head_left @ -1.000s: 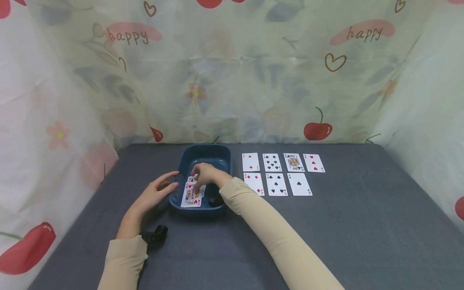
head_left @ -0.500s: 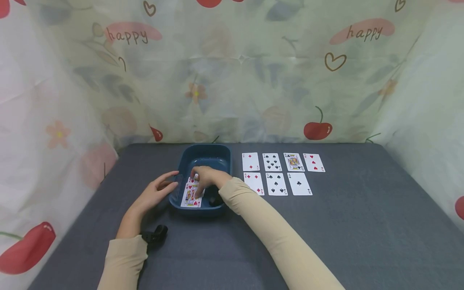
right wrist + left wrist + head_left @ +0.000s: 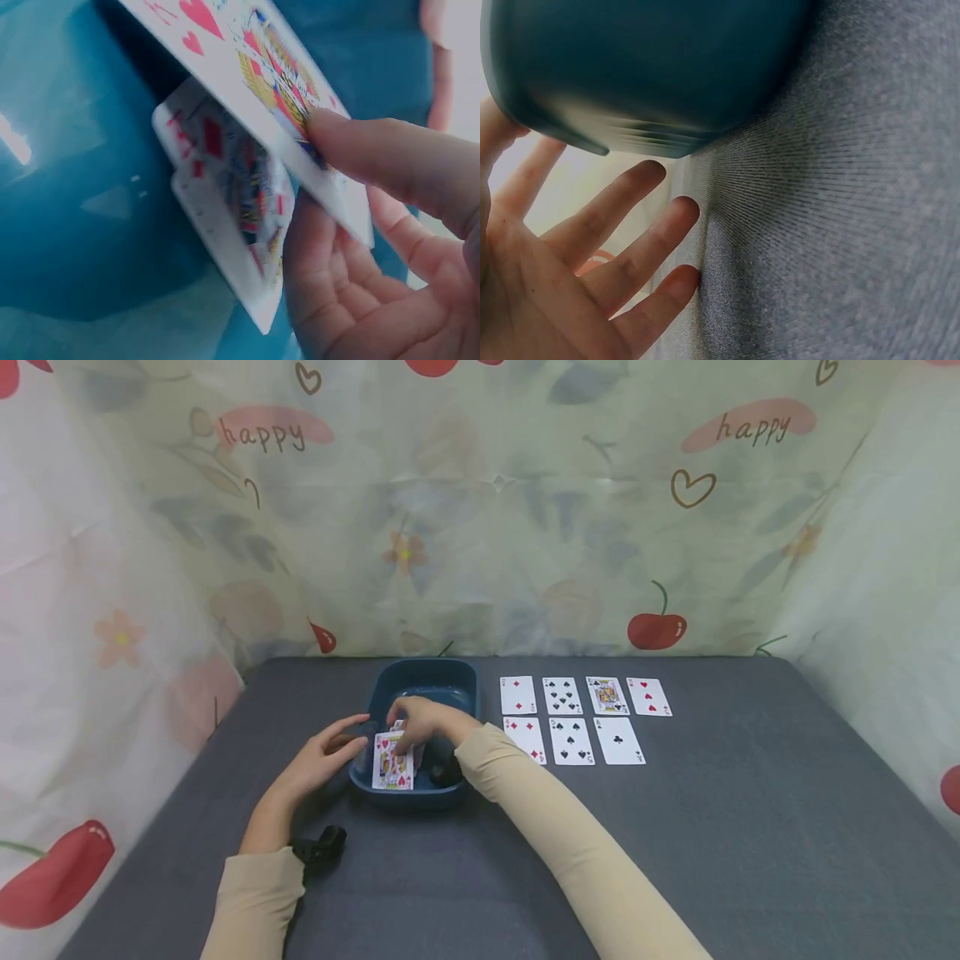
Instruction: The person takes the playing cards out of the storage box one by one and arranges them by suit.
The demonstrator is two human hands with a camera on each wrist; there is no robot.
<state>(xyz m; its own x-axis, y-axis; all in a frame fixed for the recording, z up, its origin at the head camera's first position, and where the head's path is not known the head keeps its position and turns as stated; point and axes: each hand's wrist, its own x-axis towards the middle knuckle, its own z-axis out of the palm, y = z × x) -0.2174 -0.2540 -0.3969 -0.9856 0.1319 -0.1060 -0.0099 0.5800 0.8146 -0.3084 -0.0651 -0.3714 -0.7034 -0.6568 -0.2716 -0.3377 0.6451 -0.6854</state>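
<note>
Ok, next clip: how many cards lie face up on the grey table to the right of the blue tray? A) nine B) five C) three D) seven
D: the head view shows a far row of four cards and a near row of three beside the blue tray, seven in all.

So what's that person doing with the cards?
The right hand is pinching a heart face card and lifting it out of the blue tub, where more cards lie underneath. The left hand rests open against the tub's side. Seven cards lie face up in two rows on the grey table.
</note>
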